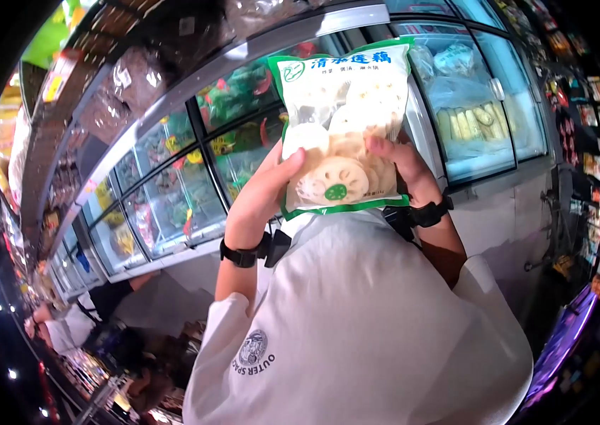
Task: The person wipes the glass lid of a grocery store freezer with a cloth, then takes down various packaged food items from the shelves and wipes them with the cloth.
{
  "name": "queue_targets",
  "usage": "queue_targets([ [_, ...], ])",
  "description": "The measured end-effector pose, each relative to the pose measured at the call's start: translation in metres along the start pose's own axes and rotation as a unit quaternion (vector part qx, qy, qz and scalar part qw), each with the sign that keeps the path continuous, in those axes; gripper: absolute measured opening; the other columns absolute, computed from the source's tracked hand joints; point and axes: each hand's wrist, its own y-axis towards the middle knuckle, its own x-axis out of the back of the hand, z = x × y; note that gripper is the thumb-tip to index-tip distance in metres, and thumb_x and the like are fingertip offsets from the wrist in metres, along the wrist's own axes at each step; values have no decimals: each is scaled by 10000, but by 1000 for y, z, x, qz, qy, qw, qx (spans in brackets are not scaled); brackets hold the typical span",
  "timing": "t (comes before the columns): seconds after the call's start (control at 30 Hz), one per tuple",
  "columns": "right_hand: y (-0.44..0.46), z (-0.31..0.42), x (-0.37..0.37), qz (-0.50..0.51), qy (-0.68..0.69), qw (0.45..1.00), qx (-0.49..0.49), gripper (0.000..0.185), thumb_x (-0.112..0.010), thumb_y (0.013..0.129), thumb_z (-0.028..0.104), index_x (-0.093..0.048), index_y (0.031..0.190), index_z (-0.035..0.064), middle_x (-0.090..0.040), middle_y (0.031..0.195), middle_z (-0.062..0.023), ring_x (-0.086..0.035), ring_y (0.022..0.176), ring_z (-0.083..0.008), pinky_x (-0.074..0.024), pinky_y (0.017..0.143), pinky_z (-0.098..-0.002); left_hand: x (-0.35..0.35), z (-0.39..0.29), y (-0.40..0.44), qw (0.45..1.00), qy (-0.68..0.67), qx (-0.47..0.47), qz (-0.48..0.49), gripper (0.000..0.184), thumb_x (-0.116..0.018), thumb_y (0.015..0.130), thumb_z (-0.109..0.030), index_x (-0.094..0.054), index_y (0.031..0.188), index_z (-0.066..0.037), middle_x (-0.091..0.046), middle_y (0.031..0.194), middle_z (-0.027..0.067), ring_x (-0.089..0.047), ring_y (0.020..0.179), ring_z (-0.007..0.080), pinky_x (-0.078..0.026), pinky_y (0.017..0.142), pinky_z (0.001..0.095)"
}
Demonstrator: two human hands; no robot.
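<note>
Gripping the printed bag (346,106) from its two sides, the left hand (266,190) and the right hand (413,168) hold it up in front of the white shirt (363,319). Both thumbs press on the front face, the left one toward the left edge and the right one further in from the right edge. The other fingers are mostly out of sight behind the bag, so their exact placement cannot be told.

The grip sits around the middle and lower part of the bag — much of the printed upper part rises above the thumbs, while the green bottom seal runs below them. Round, holed lotus root slices (335,177) show through the clear film between and below the thumbs, with a green round mark over them. Each wrist wears a black band.

Beyond the bag stand glass-topped display cases (172,191) of packaged goods; the one at right holds pale, long pieces (473,122) under its glass. Dark packages (130,81) line a shelf at upper left — and another person (73,327) is partly visible at lower left.
</note>
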Motion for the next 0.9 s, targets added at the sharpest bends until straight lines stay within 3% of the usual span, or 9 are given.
queue_targets([
  [0.03,-1,3,-3,36,-30,998,38,780,-807,815,246,-440,1455,-7,-585,1359,-142,-554,1254,-249,-434,1064,-368,-2,2,1,999,-46,7,-5,809,-704,953,-321,-257,1542,10,-451,1506,158,-498,1352,246,-428,1105,367],
  [0.1,-4,19,-15,101,-107,985,92,691,-825,806,205,-526,1393,-7,-650,1265,-118,-597,1174,-208,-450,1014,-330,5,9,2,999,-53,1,-8,818,-722,939,-319,-267,1536,8,-467,1492,154,-511,1339,246,-436,1097,367],
  [0.2,-5,19,-21,136,-250,957,50,564,-807,857,197,-577,1324,-23,-679,1221,-114,-629,1114,-196,-462,999,-324,5,19,2,998,-63,2,-23,844,-774,897,-310,-300,1519,7,-515,1448,139,-550,1297,239,-459,1073,360],
  [0.27,-7,16,-28,122,-244,962,18,565,-808,864,210,-573,1320,-28,-677,1232,-117,-629,1111,-194,-462,1001,-328,10,28,1,998,-45,-35,-41,808,-765,901,-313,-335,1503,13,-535,1425,142,-573,1265,231,-469,1060,358],
  [0.5,-14,14,-51,77,-236,965,81,556,-818,864,206,-585,1313,-25,-682,1224,-92,-619,1118,-153,-458,1001,-304,10,28,-13,991,-58,-109,-50,772,-724,920,-329,-349,1494,26,-542,1415,141,-580,1257,229,-475,1053,356],
  [0.53,-17,21,-55,72,-199,976,60,502,-784,891,197,-596,1304,-19,-688,1204,-76,-610,1113,-124,-464,985,-286,7,26,-17,987,-76,-129,-56,773,-718,923,-322,-337,1501,23,-532,1426,143,-573,1269,233,-472,1058,361],
  [0.7,-31,28,-82,-38,-180,971,151,379,-559,1034,209,-581,1343,-10,-663,1121,-11,-569,1029,-71,-444,931,-236,0,12,-31,983,-107,-131,-71,756,-691,939,-301,-313,1515,12,-506,1454,144,-549,1299,235,-454,1076,359],
  [0.77,-39,22,-89,-61,-204,962,171,372,-516,1054,212,-583,1339,-18,-632,1054,22,-526,951,-43,-415,871,-212,3,13,-36,983,-96,-138,-70,728,-707,927,-304,-371,1486,18,-551,1407,134,-565,1268,220,-456,1061,351],
  [0.9,-52,5,-99,-142,-121,969,160,355,-482,1079,227,-617,1280,-32,-646,1097,-3,-547,974,-68,-415,901,-244,14,10,-52,989,-63,-130,-35,676,-727,916,-287,-439,1444,23,-589,1360,118,-587,1220,197,-469,1030,342],
])
